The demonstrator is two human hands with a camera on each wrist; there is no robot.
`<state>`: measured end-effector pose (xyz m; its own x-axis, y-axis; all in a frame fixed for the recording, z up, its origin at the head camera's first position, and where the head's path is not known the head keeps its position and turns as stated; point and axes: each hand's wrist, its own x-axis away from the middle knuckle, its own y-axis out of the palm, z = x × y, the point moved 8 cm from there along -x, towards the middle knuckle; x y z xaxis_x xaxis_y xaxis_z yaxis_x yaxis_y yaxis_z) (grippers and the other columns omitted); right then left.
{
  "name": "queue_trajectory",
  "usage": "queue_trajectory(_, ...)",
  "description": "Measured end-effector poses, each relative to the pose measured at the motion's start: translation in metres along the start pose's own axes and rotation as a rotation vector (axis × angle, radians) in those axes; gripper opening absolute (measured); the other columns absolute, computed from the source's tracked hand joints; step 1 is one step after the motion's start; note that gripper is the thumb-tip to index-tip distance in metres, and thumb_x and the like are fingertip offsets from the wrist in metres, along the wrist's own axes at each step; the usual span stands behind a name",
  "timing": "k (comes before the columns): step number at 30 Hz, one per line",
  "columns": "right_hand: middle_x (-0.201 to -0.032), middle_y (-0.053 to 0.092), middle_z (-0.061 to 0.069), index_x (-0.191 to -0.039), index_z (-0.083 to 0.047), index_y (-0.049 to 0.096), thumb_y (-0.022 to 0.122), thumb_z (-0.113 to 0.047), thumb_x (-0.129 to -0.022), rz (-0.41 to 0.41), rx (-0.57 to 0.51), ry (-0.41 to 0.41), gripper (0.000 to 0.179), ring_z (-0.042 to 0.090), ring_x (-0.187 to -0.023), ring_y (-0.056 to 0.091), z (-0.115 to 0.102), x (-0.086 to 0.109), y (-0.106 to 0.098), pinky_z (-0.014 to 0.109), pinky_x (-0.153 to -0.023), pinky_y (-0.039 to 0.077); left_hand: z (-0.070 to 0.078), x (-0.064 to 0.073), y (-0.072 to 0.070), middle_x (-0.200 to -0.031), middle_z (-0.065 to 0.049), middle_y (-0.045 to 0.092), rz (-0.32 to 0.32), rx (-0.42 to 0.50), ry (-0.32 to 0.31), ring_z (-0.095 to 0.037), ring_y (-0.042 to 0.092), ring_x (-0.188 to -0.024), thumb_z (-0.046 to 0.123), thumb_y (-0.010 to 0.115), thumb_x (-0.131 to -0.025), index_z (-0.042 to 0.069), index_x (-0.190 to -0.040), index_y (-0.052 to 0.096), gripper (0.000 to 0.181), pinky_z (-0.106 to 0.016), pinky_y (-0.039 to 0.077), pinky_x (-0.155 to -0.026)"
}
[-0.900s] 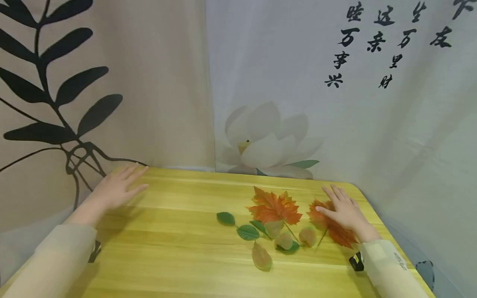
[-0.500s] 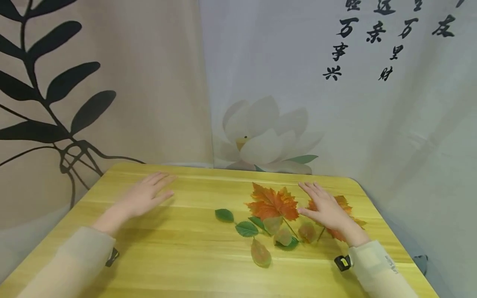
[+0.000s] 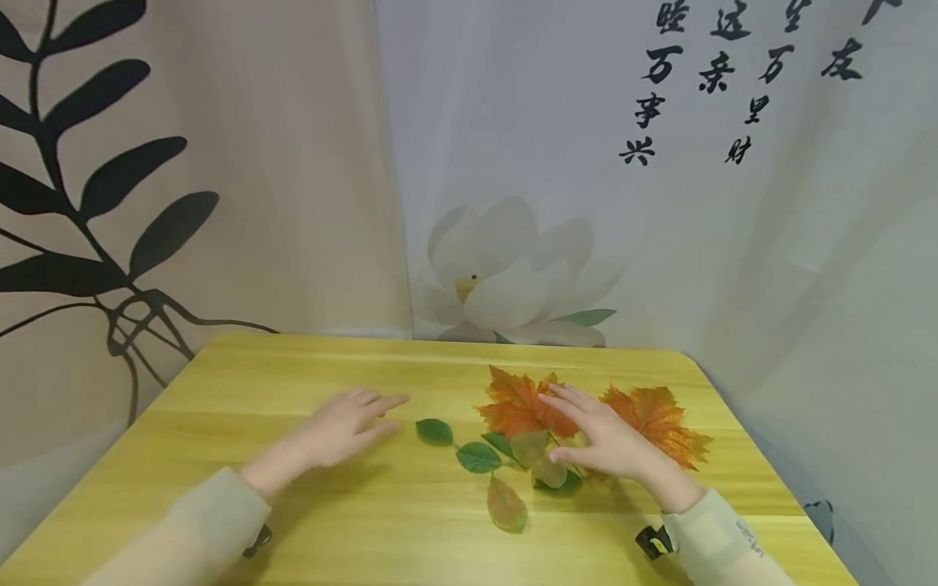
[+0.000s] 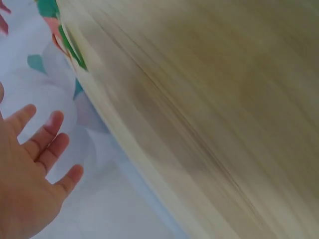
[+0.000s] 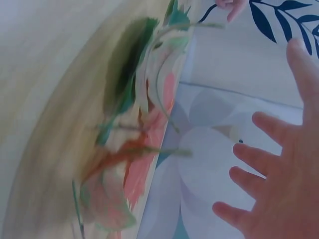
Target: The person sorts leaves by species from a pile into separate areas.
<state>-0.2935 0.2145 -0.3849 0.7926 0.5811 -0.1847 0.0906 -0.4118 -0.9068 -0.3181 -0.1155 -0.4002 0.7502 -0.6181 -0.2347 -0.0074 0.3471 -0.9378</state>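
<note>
My left hand (image 3: 340,427) hovers over the table, fingers extended, just left of a dark green leaf (image 3: 435,432); nothing is in it. In the left wrist view its fingers are spread and loosely bent. My right hand (image 3: 604,431) is above the leaf group, fingers spread and holding nothing, partly covering an orange maple leaf (image 3: 513,403). A second orange maple leaf (image 3: 655,419) lies to its right. Between the hands lie another green leaf (image 3: 479,457), a reddish-green leaf (image 3: 506,505) and a pale leaf (image 3: 548,470), some overlapping. The right hand hides part of this group.
The yellow wood-grain table (image 3: 352,537) has a rounded far right corner. Behind its far edge hangs a light curtain (image 3: 308,203) printed with dark leaves, a pale lotus and black characters. Dark wrist devices sit under both cuffs.
Both hands have moved inward over the table. The left came right toward the green leaves; the right went left, from the right maple leaf to above the middle leaves. The leaves stay in place.
</note>
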Motion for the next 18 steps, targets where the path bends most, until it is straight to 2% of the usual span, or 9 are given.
queue_trajectory(3, -0.158, 0.024, 0.008, -0.152, -0.025, 0.033, 0.067, -0.05, -0.087, -0.023, -0.033, -0.007, 0.078, 0.041, -0.141, 0.023, -0.007, -0.001, 0.005, 0.07, -0.103, 0.024, 0.008, -0.005, 0.006, -0.091, 0.011, 0.056, -0.026, 0.09, -0.006, -0.011, 0.049, -0.085, 0.044, 0.045, -0.102, 0.015, -0.145, 0.046, 0.052, -0.033, 0.045, -0.072)
queue_trajectory(6, -0.157, 0.026, 0.007, -0.151, -0.023, 0.036, 0.068, -0.048, -0.087, -0.045, -0.039, -0.007, 0.076, 0.039, -0.139, 0.028, -0.01, -0.001, 0.012, 0.068, -0.103, 0.026, 0.015, -0.011, 0.012, -0.089, 0.012, 0.055, -0.057, 0.206, -0.024, -0.01, 0.048, -0.082, 0.044, 0.045, -0.102, 0.015, -0.146, 0.046, 0.053, -0.031, 0.043, -0.069)
queue_trajectory(11, -0.154, 0.032, 0.01, -0.146, -0.016, 0.044, 0.072, -0.045, -0.085, -0.087, -0.036, 0.007, 0.073, 0.039, -0.135, 0.036, -0.011, 0.0, 0.023, 0.066, -0.101, 0.032, 0.034, -0.02, 0.025, -0.102, 0.006, 0.062, -0.112, 0.349, -0.002, -0.011, 0.054, -0.09, 0.047, 0.045, -0.101, 0.019, -0.147, 0.044, 0.054, -0.038, 0.045, -0.077)
queue_trajectory(15, -0.15, 0.038, 0.014, -0.143, -0.013, 0.048, 0.072, -0.046, -0.084, -0.101, -0.065, 0.022, 0.071, 0.039, -0.132, 0.039, -0.011, 0.003, 0.027, 0.063, -0.1, 0.036, 0.048, -0.027, 0.034, -0.098, 0.012, 0.061, -0.121, 0.384, 0.021, -0.01, 0.055, -0.094, 0.048, 0.048, -0.099, 0.024, -0.146, 0.045, 0.053, -0.041, 0.046, -0.083)
queue_trajectory(18, -0.147, 0.041, 0.016, -0.141, -0.013, 0.05, 0.073, -0.046, -0.083, -0.106, -0.101, 0.024, 0.071, 0.039, -0.132, 0.04, -0.011, 0.007, 0.028, 0.061, -0.1, 0.037, 0.06, -0.032, 0.037, -0.099, 0.013, 0.06, -0.099, 0.38, 0.054, -0.01, 0.055, -0.097, 0.044, 0.054, -0.098, 0.026, -0.145, 0.046, 0.051, -0.041, 0.047, -0.086)
